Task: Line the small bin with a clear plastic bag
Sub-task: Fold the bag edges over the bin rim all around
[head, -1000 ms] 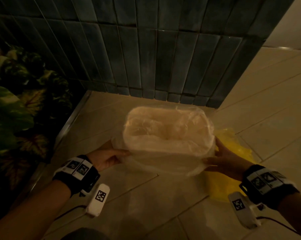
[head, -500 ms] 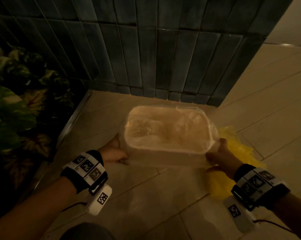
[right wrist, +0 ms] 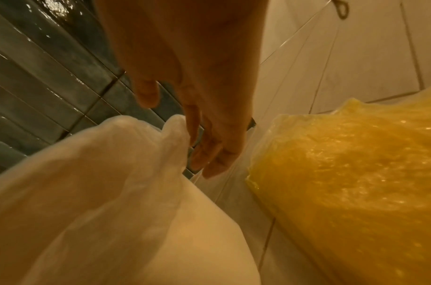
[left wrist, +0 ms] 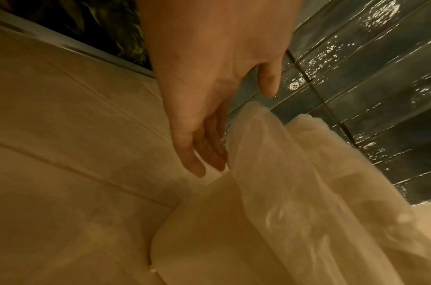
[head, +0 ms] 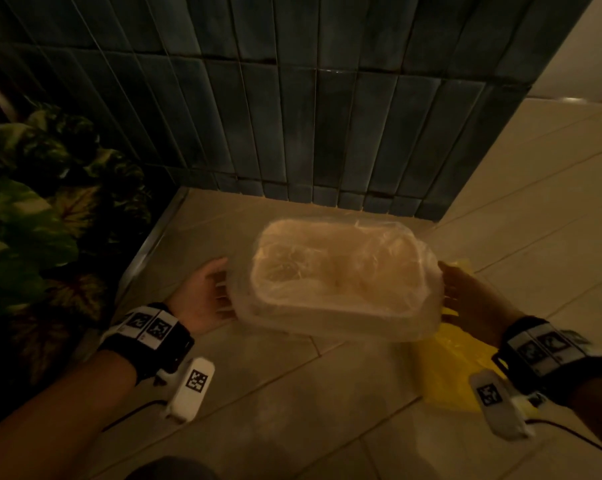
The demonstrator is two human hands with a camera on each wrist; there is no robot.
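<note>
A small pale bin (head: 330, 318) stands on the floor tiles below the dark tiled wall. A clear plastic bag (head: 344, 268) lines it, and its edge is folded down over the rim all round. My left hand (head: 216, 292) lies along the bin's left side with fingers straight (left wrist: 197, 154), right beside the bag's overhang (left wrist: 295, 173). My right hand (head: 460, 292) lies along the right side, also with straight fingers (right wrist: 216, 150) next to the bag (right wrist: 99, 183). Neither hand holds anything. I cannot tell whether the fingertips touch the plastic.
A crumpled yellow plastic bag (head: 455, 368) lies on the floor just right of the bin, under my right wrist. Potted leafy plants (head: 33, 220) fill the left behind a metal floor strip (head: 147, 251). The dark tiled wall (head: 292, 116) is close behind the bin.
Both hands held the bag's hem at the bin's front corners. They have let go and slid back along the sides, fingers now straight. The bag's edge sits lower over the rim.
</note>
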